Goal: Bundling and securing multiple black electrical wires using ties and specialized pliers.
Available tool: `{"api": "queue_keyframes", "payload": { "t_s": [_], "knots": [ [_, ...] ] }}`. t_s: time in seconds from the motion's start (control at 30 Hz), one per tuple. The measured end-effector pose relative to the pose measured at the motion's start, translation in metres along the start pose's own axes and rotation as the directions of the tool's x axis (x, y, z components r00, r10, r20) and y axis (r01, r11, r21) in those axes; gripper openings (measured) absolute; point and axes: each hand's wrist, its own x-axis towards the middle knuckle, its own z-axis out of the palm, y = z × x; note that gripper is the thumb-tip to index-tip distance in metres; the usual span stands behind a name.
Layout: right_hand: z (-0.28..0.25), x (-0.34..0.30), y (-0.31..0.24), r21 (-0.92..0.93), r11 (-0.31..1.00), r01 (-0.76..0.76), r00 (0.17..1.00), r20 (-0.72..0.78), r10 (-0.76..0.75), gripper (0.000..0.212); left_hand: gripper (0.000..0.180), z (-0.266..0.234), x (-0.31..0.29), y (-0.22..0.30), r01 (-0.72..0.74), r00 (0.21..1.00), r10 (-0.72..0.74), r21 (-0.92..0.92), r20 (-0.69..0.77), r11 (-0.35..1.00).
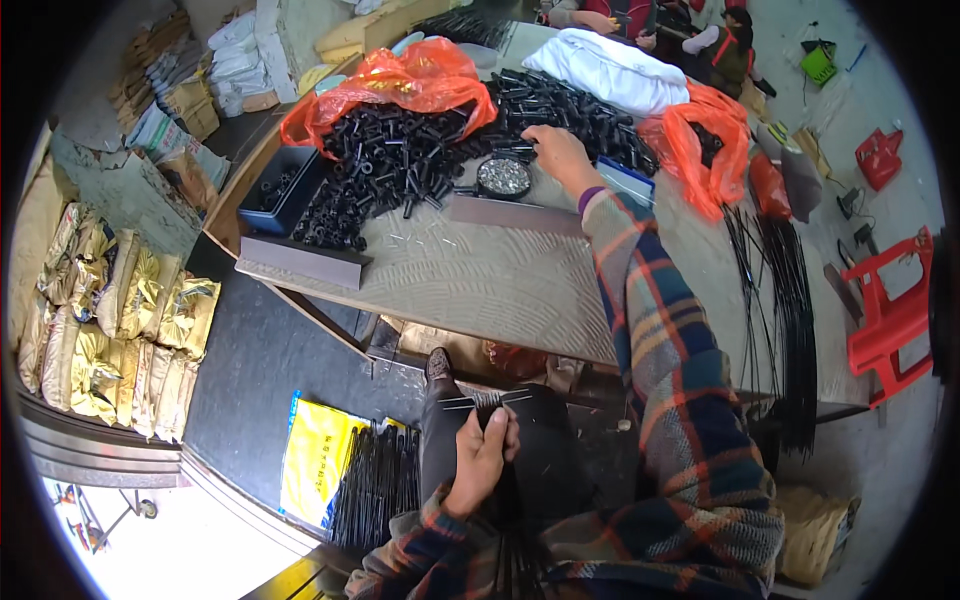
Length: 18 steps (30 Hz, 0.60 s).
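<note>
Working two-handed: right grip (562,158) out at one o'clock, fingertips by the black tubular pieces (540,105) heaped at twelve on the tabletop (470,290); cannot tell whether it holds one. Left grip (483,460) at six, closed round slim dark rods (516,565), thin silvery pins (486,398) jutting crosswise above. Step looks like fetching a part; next move probably calls for a light pinch. Tubes hard-looking, slightly glossy; round dish (503,178) of glittering bits nearby; orange bag (400,80) crumpled, filmy, toward eleven.

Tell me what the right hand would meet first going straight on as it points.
The right hand would likely meet the heap of small black parts first; it may be touching them, but depth is unclear.
</note>
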Motion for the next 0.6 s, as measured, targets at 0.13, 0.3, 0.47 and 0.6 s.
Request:
{"api": "queue_keyframes", "payload": {
  "t_s": [0.13,0.3,0.47,0.6],
  "knots": [
    [0.017,0.021,0.012,-0.155,0.977,0.146,0.975,0.189,-0.115,0.031,0.019,-0.002,0.009,0.002,-0.001,1.0,0.001,0.004,0.004,1.0],
    [-0.007,0.011,0.01,-0.274,0.96,0.054,0.991,0.132,-0.018,0.026,0.018,-0.003,0.013,0.002,0.01,1.0,-0.01,0.012,0.022,1.0],
    [-0.011,0.009,-0.021,0.548,0.834,-0.063,0.942,0.309,-0.132,0.019,0.017,-0.004,0.019,-0.001,0.039,0.999,-0.039,-0.001,0.03,0.999],
    [0.016,0.014,-0.075,0.051,0.968,0.244,0.928,0.276,-0.249,0.027,0.018,0.0,0.022,-0.001,0.04,0.999,-0.04,-0.025,0.026,0.999]
  ]
}}
